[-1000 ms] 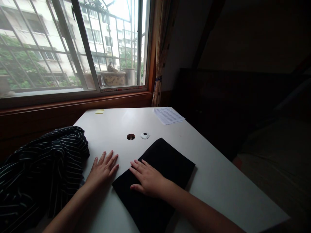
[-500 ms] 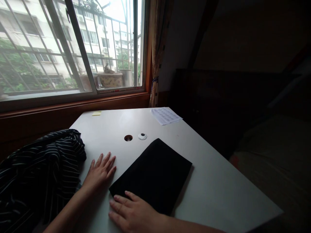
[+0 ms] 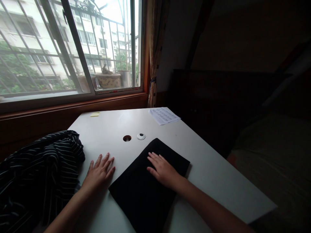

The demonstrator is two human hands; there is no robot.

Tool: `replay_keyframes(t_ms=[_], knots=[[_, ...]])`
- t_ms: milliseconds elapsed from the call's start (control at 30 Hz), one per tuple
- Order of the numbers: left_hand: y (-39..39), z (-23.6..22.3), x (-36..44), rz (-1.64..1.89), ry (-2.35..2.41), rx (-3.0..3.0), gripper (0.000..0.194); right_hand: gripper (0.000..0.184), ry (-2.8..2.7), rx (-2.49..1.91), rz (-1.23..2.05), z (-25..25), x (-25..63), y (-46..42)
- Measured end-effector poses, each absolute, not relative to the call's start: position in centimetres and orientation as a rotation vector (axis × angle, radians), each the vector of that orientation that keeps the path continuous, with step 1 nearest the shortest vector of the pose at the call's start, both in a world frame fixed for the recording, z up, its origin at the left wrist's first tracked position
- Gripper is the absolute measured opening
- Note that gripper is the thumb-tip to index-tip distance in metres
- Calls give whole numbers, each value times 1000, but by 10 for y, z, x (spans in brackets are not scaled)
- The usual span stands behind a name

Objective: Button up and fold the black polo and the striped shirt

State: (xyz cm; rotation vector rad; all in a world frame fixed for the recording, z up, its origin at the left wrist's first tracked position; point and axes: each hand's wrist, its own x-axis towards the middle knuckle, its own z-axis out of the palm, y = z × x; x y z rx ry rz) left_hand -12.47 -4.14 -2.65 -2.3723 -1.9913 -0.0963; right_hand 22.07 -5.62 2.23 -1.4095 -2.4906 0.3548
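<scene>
A flat black rectangular piece (image 3: 141,187), perhaps folded cloth, lies at a slant on the white table (image 3: 206,181). Over its upper right part is my right hand (image 3: 163,169), palm down with fingers stretched out, gripping nothing. My left hand (image 3: 98,173) rests flat on the tabletop just left of the black piece, fingers spread and apart from it. Close by on the left is a heap of black-and-white striped cloth (image 3: 55,158).
Beyond the black piece are a round cable hole (image 3: 127,138) and its white cover (image 3: 141,136). Printed sheets (image 3: 164,116) lie at the far right corner, a yellow sticky note (image 3: 95,114) at the far left. A barred window (image 3: 107,48) stands behind the table.
My right hand has moved from the near left corner of the black piece up and right onto its upper part. My left hand stays in place.
</scene>
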Motion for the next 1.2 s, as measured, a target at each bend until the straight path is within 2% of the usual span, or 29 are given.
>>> replay_keyframes(t_ms=[267,633,800,1033,1200], knots=[[-44,-23,-121,-134,-2016,-2370,51,59,-2089,-1861,49,-20,281,15],[-35,-29,-128,-213,-2020,-2419,48,49,-1993,-1796,135,-25,279,48],[-26,-25,-124,-284,-2025,-2507,44,40,-1806,-1869,277,-17,277,72],[-11,-8,-108,-436,-1885,-2691,38,32,-1775,-1681,734,-3,287,91],[21,12,-79,-840,-1678,-2813,24,30,-1712,-1432,770,5,285,75]])
